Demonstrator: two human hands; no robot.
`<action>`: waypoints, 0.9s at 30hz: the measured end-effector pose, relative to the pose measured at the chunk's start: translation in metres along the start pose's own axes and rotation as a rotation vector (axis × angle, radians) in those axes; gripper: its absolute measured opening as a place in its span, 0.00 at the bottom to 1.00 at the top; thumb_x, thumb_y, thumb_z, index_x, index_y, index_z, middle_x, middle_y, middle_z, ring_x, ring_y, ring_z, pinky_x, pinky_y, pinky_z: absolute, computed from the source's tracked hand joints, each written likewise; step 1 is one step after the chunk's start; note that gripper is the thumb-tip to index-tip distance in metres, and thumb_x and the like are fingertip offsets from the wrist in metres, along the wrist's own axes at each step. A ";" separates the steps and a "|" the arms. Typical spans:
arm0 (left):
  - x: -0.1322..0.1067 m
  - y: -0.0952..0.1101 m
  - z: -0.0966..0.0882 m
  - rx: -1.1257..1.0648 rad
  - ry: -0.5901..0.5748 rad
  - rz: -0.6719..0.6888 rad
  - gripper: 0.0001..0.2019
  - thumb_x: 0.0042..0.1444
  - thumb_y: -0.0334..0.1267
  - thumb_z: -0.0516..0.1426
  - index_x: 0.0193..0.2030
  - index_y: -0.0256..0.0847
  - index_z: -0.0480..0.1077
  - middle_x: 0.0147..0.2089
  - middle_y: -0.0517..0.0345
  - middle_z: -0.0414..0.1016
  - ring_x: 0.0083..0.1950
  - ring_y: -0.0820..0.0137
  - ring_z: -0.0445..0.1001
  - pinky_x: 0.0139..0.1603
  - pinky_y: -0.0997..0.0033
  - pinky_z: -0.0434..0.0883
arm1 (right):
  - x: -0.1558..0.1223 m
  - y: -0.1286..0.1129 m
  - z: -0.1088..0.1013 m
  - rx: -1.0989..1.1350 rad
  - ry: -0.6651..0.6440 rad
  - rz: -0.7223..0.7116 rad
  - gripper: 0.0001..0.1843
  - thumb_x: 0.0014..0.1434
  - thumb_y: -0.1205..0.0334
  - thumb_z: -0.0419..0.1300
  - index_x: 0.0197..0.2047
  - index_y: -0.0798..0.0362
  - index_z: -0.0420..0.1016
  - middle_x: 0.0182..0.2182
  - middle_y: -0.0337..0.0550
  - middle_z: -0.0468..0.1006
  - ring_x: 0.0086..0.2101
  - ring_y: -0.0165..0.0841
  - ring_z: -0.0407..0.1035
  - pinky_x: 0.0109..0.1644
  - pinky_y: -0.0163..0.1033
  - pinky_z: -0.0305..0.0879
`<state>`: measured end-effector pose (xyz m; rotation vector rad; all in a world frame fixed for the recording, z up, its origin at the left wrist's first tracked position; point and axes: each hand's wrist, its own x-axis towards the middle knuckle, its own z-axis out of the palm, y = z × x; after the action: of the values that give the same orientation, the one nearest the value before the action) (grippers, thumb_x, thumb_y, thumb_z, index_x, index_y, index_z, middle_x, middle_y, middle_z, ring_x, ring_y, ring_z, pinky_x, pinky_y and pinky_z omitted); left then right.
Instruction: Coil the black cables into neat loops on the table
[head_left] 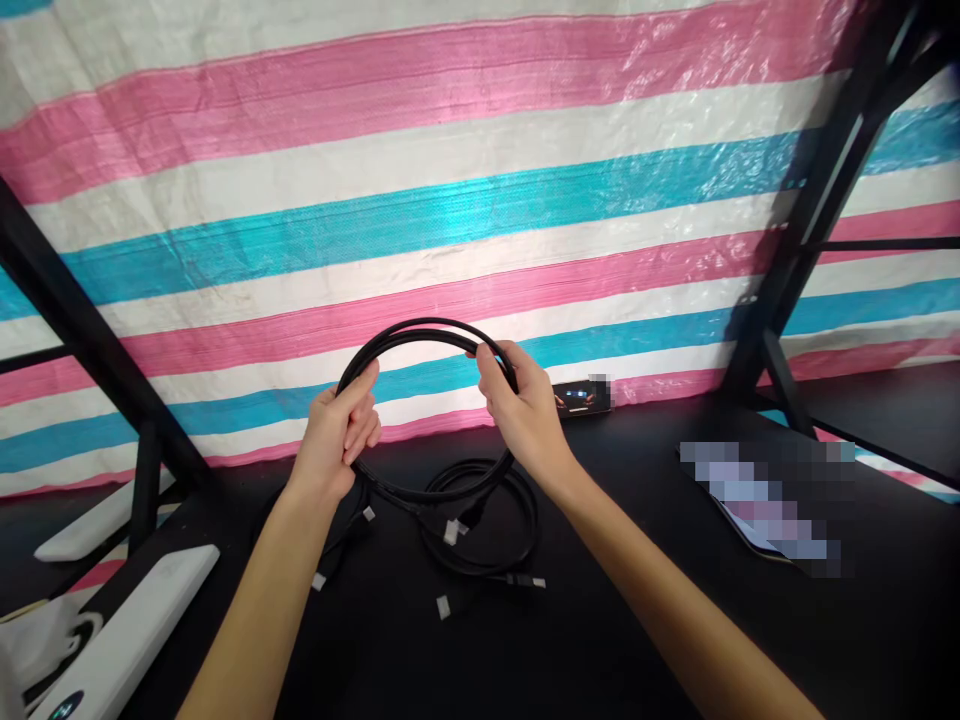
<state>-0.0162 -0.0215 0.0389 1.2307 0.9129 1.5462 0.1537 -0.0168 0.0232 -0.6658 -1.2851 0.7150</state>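
Observation:
A black cable coiled into a round loop (420, 335) is held upright above the black table (645, 600). My left hand (339, 432) is closed on the loop's left side. My right hand (525, 410) grips its right side, fingers wrapped round the strands. Below the loop, more black cables (480, 545) lie coiled on the table, with small white and silver plugs (450, 532) at their ends. The lower part of the held loop hangs close to these loose cables.
A pink, blue and white striped tarp (465, 200) hangs behind the table. Black frame posts stand at the left (82, 340) and right (810, 230). A small dark device (581, 398) lies at the back, a blurred flat object (765, 500) at the right, white objects (135, 620) at the left.

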 end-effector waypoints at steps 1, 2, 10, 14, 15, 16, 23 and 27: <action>-0.001 0.001 0.001 -0.047 0.001 -0.032 0.27 0.52 0.43 0.59 0.12 0.39 0.48 0.06 0.70 0.44 0.07 0.84 0.43 0.13 0.78 0.52 | 0.000 0.000 0.000 0.000 0.001 -0.005 0.15 0.57 0.48 0.56 0.35 0.52 0.70 0.19 0.31 0.56 0.18 0.21 0.46 0.19 0.32 0.42; -0.002 0.001 0.003 -0.084 0.008 -0.054 0.27 0.53 0.42 0.58 0.12 0.39 0.47 0.06 0.70 0.44 0.07 0.84 0.43 0.13 0.79 0.52 | -0.001 -0.001 0.001 0.012 -0.006 0.005 0.15 0.58 0.48 0.55 0.35 0.52 0.69 0.18 0.31 0.55 0.17 0.21 0.46 0.19 0.32 0.42; -0.006 0.004 0.008 -0.204 0.021 -0.136 0.25 0.55 0.39 0.57 0.13 0.39 0.48 0.06 0.70 0.44 0.08 0.84 0.42 0.13 0.80 0.52 | 0.000 -0.015 -0.001 0.213 -0.119 0.316 0.13 0.53 0.52 0.59 0.28 0.52 0.63 0.15 0.27 0.48 0.14 0.20 0.39 0.16 0.30 0.34; -0.005 0.002 0.009 -0.202 -0.002 -0.171 0.25 0.53 0.35 0.57 0.13 0.40 0.47 0.06 0.70 0.44 0.08 0.83 0.42 0.13 0.80 0.53 | -0.002 -0.011 -0.001 0.231 -0.063 0.338 0.16 0.50 0.55 0.61 0.24 0.51 0.56 0.15 0.26 0.48 0.14 0.20 0.39 0.15 0.30 0.34; -0.005 0.002 0.009 -0.194 -0.005 -0.178 0.25 0.52 0.34 0.57 0.13 0.40 0.46 0.06 0.70 0.45 0.08 0.83 0.42 0.13 0.80 0.54 | -0.003 -0.010 0.000 0.228 -0.051 0.343 0.16 0.50 0.55 0.61 0.24 0.51 0.56 0.15 0.26 0.48 0.14 0.19 0.39 0.15 0.29 0.34; -0.006 0.002 0.009 -0.185 -0.007 -0.185 0.24 0.52 0.34 0.57 0.13 0.40 0.46 0.06 0.70 0.45 0.08 0.83 0.43 0.13 0.79 0.54 | -0.003 -0.009 0.000 0.222 -0.042 0.349 0.15 0.50 0.56 0.61 0.24 0.51 0.57 0.15 0.26 0.48 0.14 0.19 0.39 0.15 0.29 0.34; -0.009 0.008 0.009 -0.272 -0.077 -0.230 0.21 0.52 0.30 0.55 0.13 0.40 0.49 0.07 0.70 0.45 0.07 0.83 0.42 0.12 0.80 0.53 | -0.001 -0.007 -0.001 0.229 -0.020 0.389 0.13 0.48 0.56 0.60 0.25 0.52 0.60 0.14 0.26 0.48 0.14 0.19 0.39 0.15 0.29 0.32; -0.011 0.010 0.008 -0.349 -0.110 -0.250 0.19 0.53 0.30 0.52 0.14 0.40 0.50 0.07 0.70 0.45 0.07 0.83 0.42 0.11 0.80 0.52 | 0.000 -0.007 -0.002 0.288 -0.041 0.426 0.11 0.48 0.56 0.60 0.26 0.53 0.63 0.13 0.25 0.46 0.13 0.19 0.37 0.15 0.28 0.31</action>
<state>-0.0094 -0.0348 0.0465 0.9050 0.6634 1.3545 0.1569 -0.0208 0.0283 -0.6963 -1.0568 1.2420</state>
